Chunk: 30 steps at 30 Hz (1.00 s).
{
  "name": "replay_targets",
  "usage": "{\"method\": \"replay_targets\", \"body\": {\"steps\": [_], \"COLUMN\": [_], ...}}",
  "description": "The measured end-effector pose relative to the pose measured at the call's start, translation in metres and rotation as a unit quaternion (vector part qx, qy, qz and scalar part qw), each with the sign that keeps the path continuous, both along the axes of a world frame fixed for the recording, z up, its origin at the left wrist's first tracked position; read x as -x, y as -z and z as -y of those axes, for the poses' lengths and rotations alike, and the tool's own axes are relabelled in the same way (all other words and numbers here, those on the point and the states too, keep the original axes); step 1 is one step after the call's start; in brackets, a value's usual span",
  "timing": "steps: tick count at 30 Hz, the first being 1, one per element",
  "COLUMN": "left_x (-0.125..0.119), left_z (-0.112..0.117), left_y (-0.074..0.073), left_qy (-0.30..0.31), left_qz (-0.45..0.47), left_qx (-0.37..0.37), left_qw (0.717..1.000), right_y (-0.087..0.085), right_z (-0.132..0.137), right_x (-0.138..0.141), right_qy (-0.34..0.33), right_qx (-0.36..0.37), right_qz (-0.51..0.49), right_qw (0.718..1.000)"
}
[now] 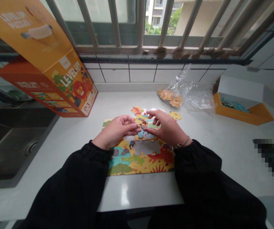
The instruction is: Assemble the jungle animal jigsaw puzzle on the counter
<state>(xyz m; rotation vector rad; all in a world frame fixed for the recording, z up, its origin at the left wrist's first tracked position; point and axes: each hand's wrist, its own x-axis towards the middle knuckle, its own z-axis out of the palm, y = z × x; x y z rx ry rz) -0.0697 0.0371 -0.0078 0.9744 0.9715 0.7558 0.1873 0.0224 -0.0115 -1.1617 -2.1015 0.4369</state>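
Note:
A colourful animal jigsaw puzzle (pixel 124 168), partly joined, lies flat on the counter under my hands. There is a grey gap in its middle. My left hand (pixel 121 128) is closed over the puzzle's centre, thumb and fingertips pinched on what looks like a small puzzle piece, mostly hidden by the fingers. Facing it, my right hand (pixel 164 127) has thumb and fingers spread apart, with nothing held between them. Joined pieces with a red animal (pixel 137 110) stick out at the puzzle's far side. Some yellow pieces (pixel 175 115) lie beyond my right hand.
A tall orange puzzle box (pixel 77 86) stands open at the left, beside a sink (pixel 5 143). Behind the puzzle lies a clear plastic bag (pixel 197 95) with orange-brown contents (pixel 171 98). An open yellow box (pixel 243 111) holding blue pieces is at the right. A barred window rises behind.

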Motion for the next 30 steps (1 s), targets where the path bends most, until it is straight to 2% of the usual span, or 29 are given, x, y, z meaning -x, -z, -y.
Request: {"method": "replay_targets", "body": {"steps": [7, 10, 12, 14, 15, 16, 17, 20, 22, 30], "left_x": [-0.001, 0.006, 0.017, 0.031, 0.038, 0.045, 0.050, 0.056, 0.055, 0.054], "left_z": [0.000, -0.003, -0.007, -0.011, -0.013, -0.014, -0.015, -0.015, -0.014, -0.013], "left_y": [-0.005, -0.011, -0.014, -0.015, -0.014, -0.014, -0.013, -0.011, -0.010, -0.012], "left_qy": [0.014, -0.033, -0.088, -0.120, -0.119, -0.104, -0.079, 0.020, 0.064, 0.101], "left_qz": [-0.021, -0.097, -0.210, -0.364, -0.428, -0.471, -0.494, -0.504, -0.506, -0.499], "left_qx": [-0.005, -0.076, -0.170, -0.258, -0.283, -0.291, -0.285, -0.256, -0.259, -0.259], "left_qw": [1.000, 0.992, 0.959, 0.887, 0.850, 0.827, 0.817, 0.825, 0.820, 0.821], "right_y": [-0.002, -0.003, -0.003, -0.001, 0.001, 0.002, 0.004, 0.010, 0.014, 0.015], "right_z": [0.002, 0.004, 0.006, 0.009, 0.011, 0.012, 0.014, 0.016, 0.016, 0.014], "right_x": [0.002, 0.005, 0.009, 0.017, 0.022, 0.027, 0.032, 0.044, 0.049, 0.050], "right_qy": [0.022, 0.010, -0.001, -0.008, -0.012, -0.016, -0.019, -0.029, -0.034, -0.040], "right_qx": [-0.008, -0.003, 0.000, 0.003, 0.003, 0.005, 0.007, 0.023, 0.034, 0.036], "right_qz": [0.023, 0.037, 0.045, 0.056, 0.063, 0.072, 0.081, 0.107, 0.118, 0.151], "right_qw": [0.999, 0.999, 0.999, 0.998, 0.998, 0.997, 0.996, 0.994, 0.992, 0.987]}}
